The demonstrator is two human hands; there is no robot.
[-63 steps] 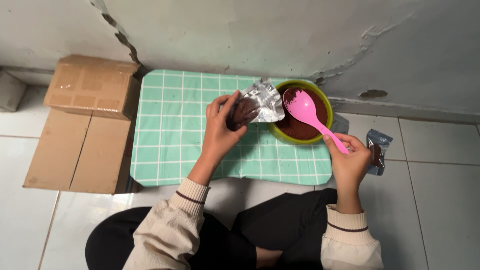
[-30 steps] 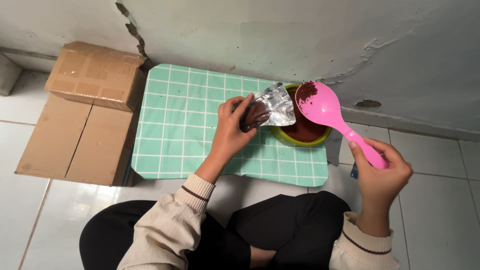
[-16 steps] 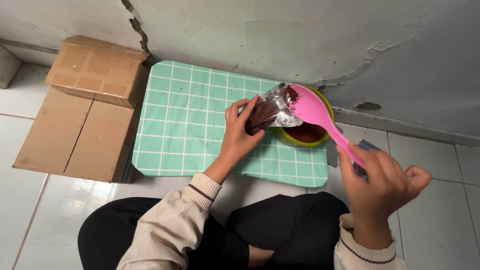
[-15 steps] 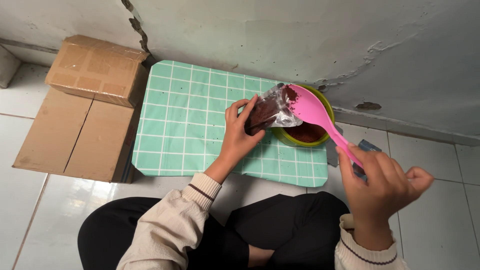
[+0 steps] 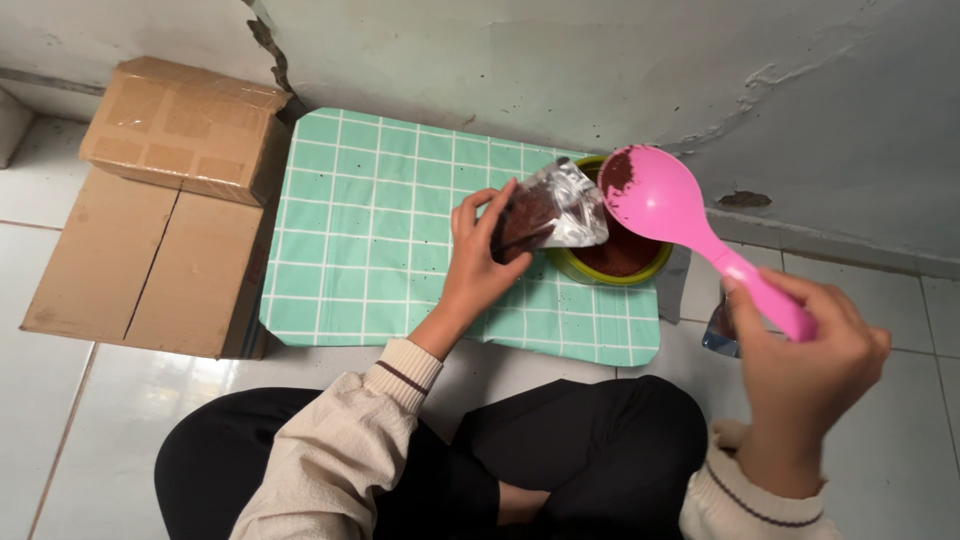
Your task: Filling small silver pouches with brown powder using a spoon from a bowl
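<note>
White floor tiles (image 5: pixel 70 440) meet a scuffed grey wall (image 5: pixel 560 70), and against that wall lies a mint-green checked mat (image 5: pixel 370 230) with 2 cardboard boxes (image 5: pixel 170 200) stacked at its left edge. On the mat's far right corner stands a yellow-green bowl (image 5: pixel 610 272) holding dark reddish-brown powder. The person sits cross-legged in black trousers and cream sleeves. The left hand (image 5: pixel 480 265) has its grip closed around a small silver foil pouch (image 5: pixel 555 210), thumb on the near side and fingers wrapped over the far side; the pouch is tilted, its open mouth turned right and showing dark powder inside, and it hangs over the bowl's left rim. The right hand (image 5: pixel 800 350) has its grip closed on the handle end of a pink plastic ladle-spoon (image 5: pixel 680 220), fingers folded over the handle. The spoon's round head is lifted above the bowl, just right of the pouch's mouth and apart from it, with a smear of brown powder on its far upper edge. Another small foil packet (image 5: pixel 718 335) lies on the tiles behind the right hand, mostly hidden.
</note>
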